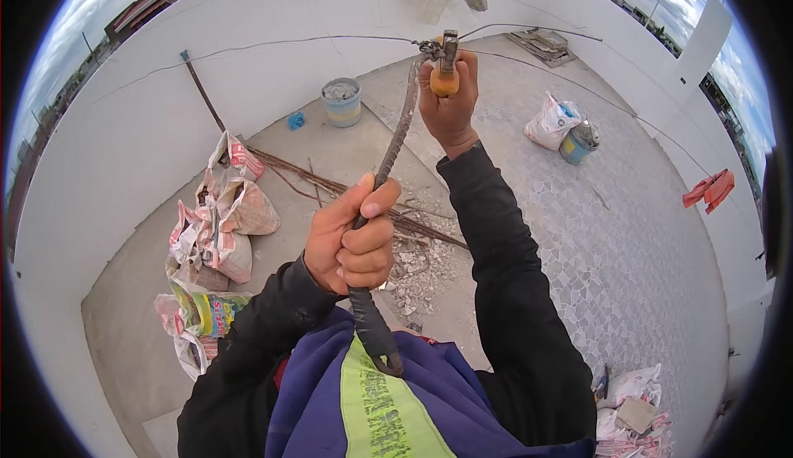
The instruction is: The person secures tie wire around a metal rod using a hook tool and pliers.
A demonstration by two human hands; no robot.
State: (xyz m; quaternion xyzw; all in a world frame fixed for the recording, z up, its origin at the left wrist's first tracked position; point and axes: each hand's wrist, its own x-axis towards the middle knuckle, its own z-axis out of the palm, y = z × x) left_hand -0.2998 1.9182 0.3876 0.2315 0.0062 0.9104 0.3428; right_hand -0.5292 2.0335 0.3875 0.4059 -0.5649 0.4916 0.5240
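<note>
My left hand [353,239] is wrapped round a ribbed metal bar [396,143], whose lower end is bound in black tape and bends into a hook near my vest. Higher up, my right hand [451,103] grips a tool with an orange handle [444,83] and a metal head [449,47]. The bar's top end meets a twisted wire knot [429,47] right beside the tool. A thin wire [306,41] runs left from the knot, and others run right. My right fingers are partly hidden behind the handle.
Filled sacks [235,210] lie at the left, near rusty rods [330,184] and rubble [421,272]. A bucket [342,104] stands by the white wall [248,12]. At the right are a sack [549,124], another bucket [580,142] and a hanging red cloth [710,190].
</note>
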